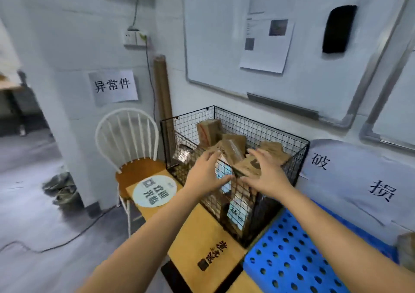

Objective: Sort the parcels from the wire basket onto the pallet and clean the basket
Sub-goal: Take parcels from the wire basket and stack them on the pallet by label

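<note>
A black wire basket [258,126] stands on a yellow board against the wall, holding several brown cardboard parcels [210,131]. My left hand [205,172] and my right hand [268,172] both hover over the basket's near rim, fingers spread, on either side of a brown parcel [232,151] near the top of the pile. Neither hand grips anything. A blue perforated plastic pallet [289,261] lies just right of the basket.
A white spindle-back chair [128,140] with a wooden seat stands left of the basket. The yellow board [197,232] carries a round sticker. A cardboard tube leans in the corner. A cable runs across the grey floor. Paper signs hang on the wall.
</note>
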